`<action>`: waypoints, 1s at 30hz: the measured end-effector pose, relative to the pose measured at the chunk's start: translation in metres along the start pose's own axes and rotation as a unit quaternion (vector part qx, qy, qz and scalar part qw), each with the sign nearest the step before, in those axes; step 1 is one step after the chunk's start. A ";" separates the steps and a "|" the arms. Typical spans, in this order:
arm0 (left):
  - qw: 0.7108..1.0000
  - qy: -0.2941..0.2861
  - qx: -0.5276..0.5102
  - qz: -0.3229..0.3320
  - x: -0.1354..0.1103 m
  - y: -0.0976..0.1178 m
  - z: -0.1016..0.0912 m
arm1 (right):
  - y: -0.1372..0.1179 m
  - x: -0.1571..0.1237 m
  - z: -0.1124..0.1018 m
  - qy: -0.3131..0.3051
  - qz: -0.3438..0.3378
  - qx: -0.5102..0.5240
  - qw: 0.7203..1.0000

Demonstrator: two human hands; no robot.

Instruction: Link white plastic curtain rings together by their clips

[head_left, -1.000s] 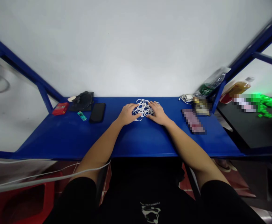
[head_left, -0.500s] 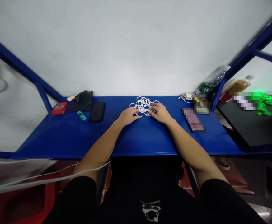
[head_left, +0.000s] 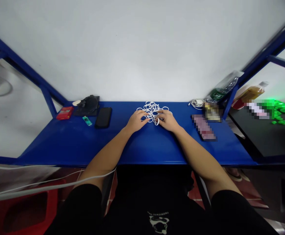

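Note:
A loose pile of thin white rings (head_left: 151, 106) lies near the back of the blue table (head_left: 147, 147). My right hand (head_left: 168, 120) is at the pile's right side, its thumb and fingers closed on a white ring (head_left: 157, 121) that is tipped up on edge. At the left side, my left hand (head_left: 137, 121) reaches over the nearer rings, thumb and forefinger apart. Its fingertips touch or nearly touch the pile, and no ring is visibly gripped in them. Both hands hide some of the rings.
Leftward lie a black phone (head_left: 103, 117), a teal packet (head_left: 87, 120), a red box (head_left: 65, 113) and a black bag (head_left: 88, 105). On the right are a white cable (head_left: 196, 103), a blurred flat object (head_left: 204, 127) and a plastic bottle (head_left: 222, 89) leaning on the blue frame.
A white ring now stands tipped up in my right hand's fingers. My left hand has shifted slightly right over the pile. The whole view has moved a little.

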State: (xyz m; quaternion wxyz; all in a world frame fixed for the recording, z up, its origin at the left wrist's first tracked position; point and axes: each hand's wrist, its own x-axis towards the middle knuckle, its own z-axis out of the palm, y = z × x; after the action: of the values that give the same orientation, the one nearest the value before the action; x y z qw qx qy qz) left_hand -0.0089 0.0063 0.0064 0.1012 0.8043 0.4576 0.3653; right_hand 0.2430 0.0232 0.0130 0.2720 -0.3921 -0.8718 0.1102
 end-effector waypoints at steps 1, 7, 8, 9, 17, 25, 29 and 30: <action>1.000 0.002 -0.007 0.000 0.000 0.002 0.000 | -0.001 0.000 0.000 0.015 0.001 0.006 1.000; 0.996 -0.041 -0.080 -0.004 -0.006 0.015 0.000 | -0.010 0.000 -0.001 0.072 -0.006 0.049 0.996; 0.994 -0.051 -0.092 -0.004 -0.007 0.017 0.001 | -0.011 0.000 -0.001 0.069 -0.014 0.055 0.996; 0.993 -0.059 -0.104 -0.006 -0.007 0.018 0.003 | -0.013 0.000 -0.001 0.064 -0.024 0.061 0.996; 0.983 -0.009 -0.176 -0.059 -0.007 0.011 0.012 | -0.024 -0.001 0.000 0.032 -0.076 0.081 0.993; 0.997 0.011 -0.017 0.075 -0.007 0.015 0.002 | -0.034 -0.004 -0.001 0.056 -0.026 0.155 0.986; 0.994 -0.024 0.024 0.102 -0.008 0.017 0.003 | -0.034 -0.005 0.000 0.047 -0.033 0.178 0.982; 0.994 -0.027 0.031 0.105 -0.008 0.017 0.004 | -0.034 -0.005 0.000 0.043 -0.035 0.179 0.982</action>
State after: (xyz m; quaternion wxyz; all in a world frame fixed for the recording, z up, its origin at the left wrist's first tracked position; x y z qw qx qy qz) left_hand 0.0024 -0.0090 0.0083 0.0500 0.8604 0.3786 0.3375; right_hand 0.2243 -0.0032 0.0253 0.3790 -0.3110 -0.8384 0.2379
